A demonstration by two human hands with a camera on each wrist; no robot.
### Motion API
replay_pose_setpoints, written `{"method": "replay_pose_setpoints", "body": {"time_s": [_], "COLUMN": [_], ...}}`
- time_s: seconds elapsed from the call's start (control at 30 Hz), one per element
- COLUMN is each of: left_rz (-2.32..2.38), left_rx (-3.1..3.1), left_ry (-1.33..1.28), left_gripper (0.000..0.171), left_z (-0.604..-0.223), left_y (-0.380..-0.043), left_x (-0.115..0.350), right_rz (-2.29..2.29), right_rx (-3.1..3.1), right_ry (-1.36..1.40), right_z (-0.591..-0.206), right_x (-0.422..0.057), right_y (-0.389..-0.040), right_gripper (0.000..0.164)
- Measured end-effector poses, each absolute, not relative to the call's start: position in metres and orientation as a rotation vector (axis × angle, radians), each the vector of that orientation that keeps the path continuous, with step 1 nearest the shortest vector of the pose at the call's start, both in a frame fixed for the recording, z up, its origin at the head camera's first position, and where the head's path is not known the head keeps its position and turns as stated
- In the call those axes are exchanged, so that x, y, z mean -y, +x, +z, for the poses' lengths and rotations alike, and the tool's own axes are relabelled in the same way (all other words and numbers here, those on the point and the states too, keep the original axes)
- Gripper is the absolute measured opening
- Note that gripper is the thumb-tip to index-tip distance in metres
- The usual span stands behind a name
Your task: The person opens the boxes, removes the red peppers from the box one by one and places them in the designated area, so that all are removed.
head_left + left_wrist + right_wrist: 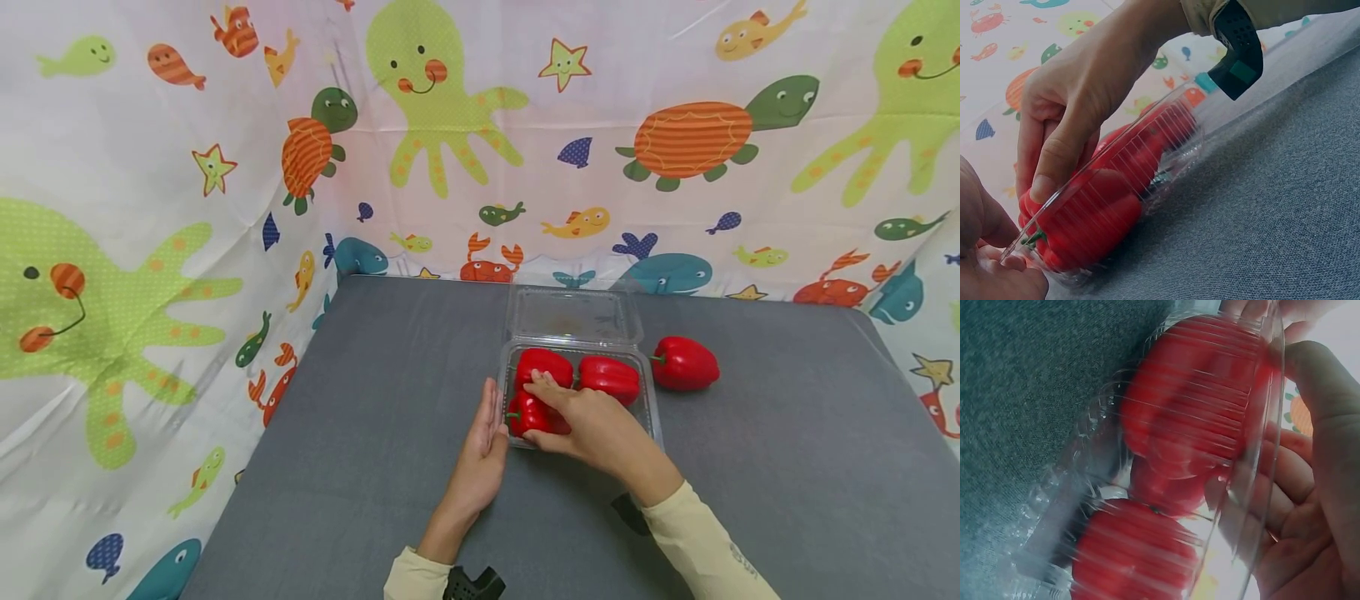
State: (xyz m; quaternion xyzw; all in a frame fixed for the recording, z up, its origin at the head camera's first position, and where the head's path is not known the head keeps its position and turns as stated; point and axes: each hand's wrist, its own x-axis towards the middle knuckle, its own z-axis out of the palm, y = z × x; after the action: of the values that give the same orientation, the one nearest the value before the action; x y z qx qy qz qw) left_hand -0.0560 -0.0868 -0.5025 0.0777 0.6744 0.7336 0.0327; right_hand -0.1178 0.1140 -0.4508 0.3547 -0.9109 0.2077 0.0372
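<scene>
A clear plastic clamshell box (656, 408) stands in the head view with its lid (573, 315) folded back. Three red bell peppers lie in it. My right hand (592, 421) reaches in over the front-left bell pepper (527, 414), thumb on the near side and fingers across the far side. Behind that one is the back-left bell pepper (542, 362); the right bell pepper (611, 379) lies beside it. Along the box's left wall, my left hand (480, 458) rests with straight fingers, its thumb by the front corner. The left wrist view shows the gripped pepper (1094, 225) through the ribbed wall.
Outside the box, to its right, another red bell pepper (686, 364) lies on the grey tabletop (375, 375). Fabric printed with sea animals (480, 108) hangs behind the table and at both sides. A dark wrist strap (474, 585) is on the left sleeve.
</scene>
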Motion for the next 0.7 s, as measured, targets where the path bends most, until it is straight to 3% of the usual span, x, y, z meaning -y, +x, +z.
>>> {"method": "replay_pose_setpoints", "body": {"time_s": [0.4,0.7], "left_rz": [2.234,2.231], "left_rx": [-2.096,-2.097], "left_ry": [0.226,0.240], "left_gripper": [0.075,0.074], "left_z": [-0.503,-0.502], "left_y": [-0.057,-0.056], "left_x": [0.088,0.088], "right_rz": [0.707,0.688], "right_rx": [2.853,2.901], "right_ry": [1.031,0.991], "right_z": [-0.443,-0.438], "right_x": [-0.111,-0.108], "right_y": [-0.112,-0.114], "right_gripper": [0.090,0.080]}}
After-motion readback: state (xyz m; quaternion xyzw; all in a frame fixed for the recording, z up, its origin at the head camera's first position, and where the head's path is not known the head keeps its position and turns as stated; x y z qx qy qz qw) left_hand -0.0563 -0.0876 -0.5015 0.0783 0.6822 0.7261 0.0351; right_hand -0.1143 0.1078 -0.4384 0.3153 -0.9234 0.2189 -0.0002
